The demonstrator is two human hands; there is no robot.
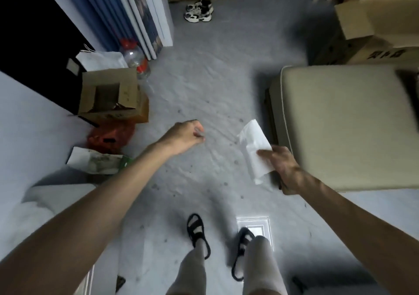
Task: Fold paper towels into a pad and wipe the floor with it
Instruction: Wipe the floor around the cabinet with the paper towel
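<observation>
- Floor (204, 86): grey, wrinkled, dotted with dark spots.
- Paper towel pad (252, 143): white, folded into a long, flat, creased strip; held above the floor's right side, near the beige seat (340, 124).
- Right hand (283, 170): pinches the pad's lower end.
- Left hand (183, 136): fingers curled, nothing visible inside.

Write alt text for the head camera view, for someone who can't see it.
A standing person's right hand holds a folded paper towel above a spotted grey floor; the left hand is curled, clear of it. A cardboard box sits at left, a beige cushion at right.
</observation>
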